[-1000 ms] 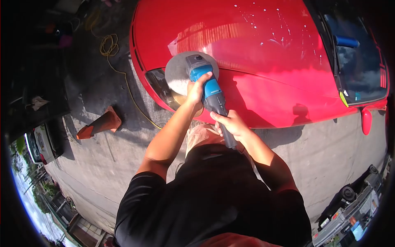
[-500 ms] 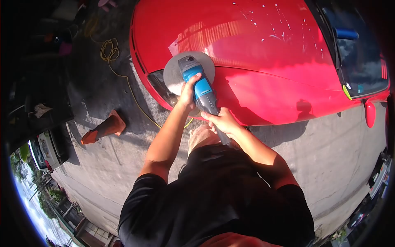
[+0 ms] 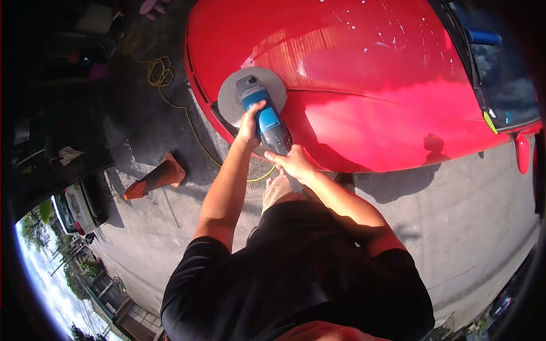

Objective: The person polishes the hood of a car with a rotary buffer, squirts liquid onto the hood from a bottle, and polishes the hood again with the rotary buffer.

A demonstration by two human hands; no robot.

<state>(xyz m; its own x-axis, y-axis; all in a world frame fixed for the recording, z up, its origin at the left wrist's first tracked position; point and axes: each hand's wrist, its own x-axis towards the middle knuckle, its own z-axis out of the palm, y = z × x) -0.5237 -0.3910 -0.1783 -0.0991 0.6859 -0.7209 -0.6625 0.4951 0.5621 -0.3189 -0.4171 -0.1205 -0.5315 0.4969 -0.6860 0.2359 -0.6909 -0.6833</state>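
Observation:
A blue and dark grey car polisher [image 3: 267, 119] with a wide, pale round pad [image 3: 230, 95] is held in both hands. Its pad lies over the front corner of a red car [image 3: 364, 113], by the headlight, which it mostly covers. My left hand [image 3: 250, 126] is wrapped round the blue body near the head. Farther back, my right hand [image 3: 293, 162] grips the dark rear handle. White spatters [image 3: 375, 28] dot the far side of the hood.
A yellow cord [image 3: 190, 122] runs from a coil [image 3: 160, 72] on the ground to near my feet. An orange traffic cone [image 3: 156, 177] lies on its side at left. A white vehicle [image 3: 77, 207] stands beyond it. The car's side mirror [image 3: 522, 153] sticks out at right.
The polisher and both hands have shifted slightly left over the car's corner, the pad now covering more of the headlight. My view has turned a little; both hands keep their grip.

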